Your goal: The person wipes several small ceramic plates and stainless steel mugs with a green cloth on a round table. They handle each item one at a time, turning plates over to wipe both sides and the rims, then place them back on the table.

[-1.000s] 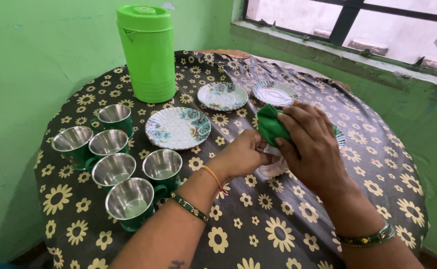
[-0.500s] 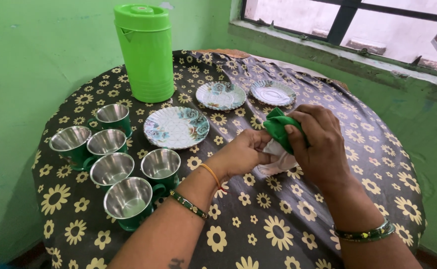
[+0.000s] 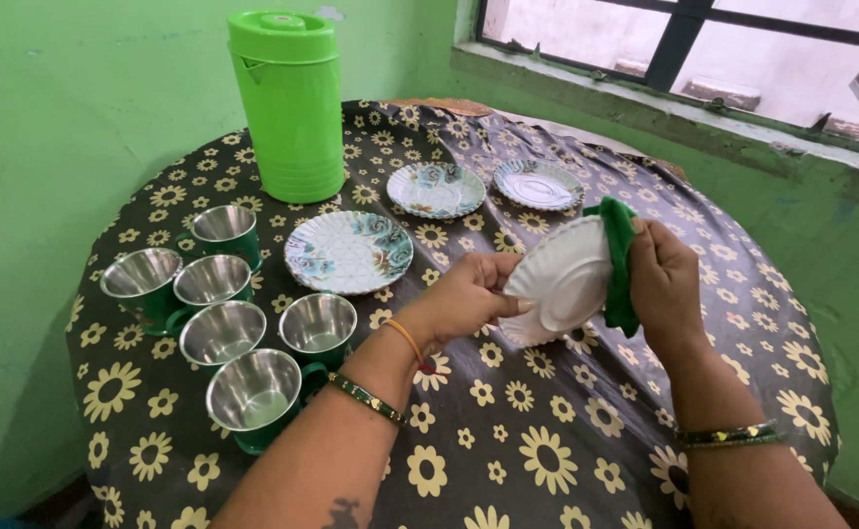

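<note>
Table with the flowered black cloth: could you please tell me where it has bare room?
Bare cloth lies between both forearms at the near edge. The steel cups crowd the left; patterned paper plates fill the middle.

I hold a round white paper plate (image 3: 557, 282) tilted on edge, a folded green cloth (image 3: 619, 257) pressed against its rim.
</note>
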